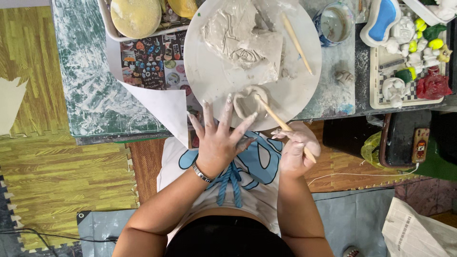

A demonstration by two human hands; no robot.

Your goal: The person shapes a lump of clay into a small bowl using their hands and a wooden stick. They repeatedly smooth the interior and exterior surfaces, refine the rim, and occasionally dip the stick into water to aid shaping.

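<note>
Nearest the body, the right hand (295, 150) pinches a wooden modelling stick (281, 124) like a pencil, its tip set against a small clay ring (250, 101) lying on the near part of the round white board (209, 78). The left hand (220, 140) is spread wide, clay-smeared fingertips reaching the board's near edge beside the ring. For clean work I would judge a light, shallow stroke best, with the spread fingers steadying the ring so it does not slide on the board. That near edge overhangs the table lip, so downward pressure there could tip the board. Farther in on the board sits a rough clay slab (247, 40) with a second stick (296, 43) beside it, leaving a bare arc left of the ring. Beyond the board's right edge stand a water cup (334, 24) and a tray of painted figurines (409, 57), crowding that side.
</note>
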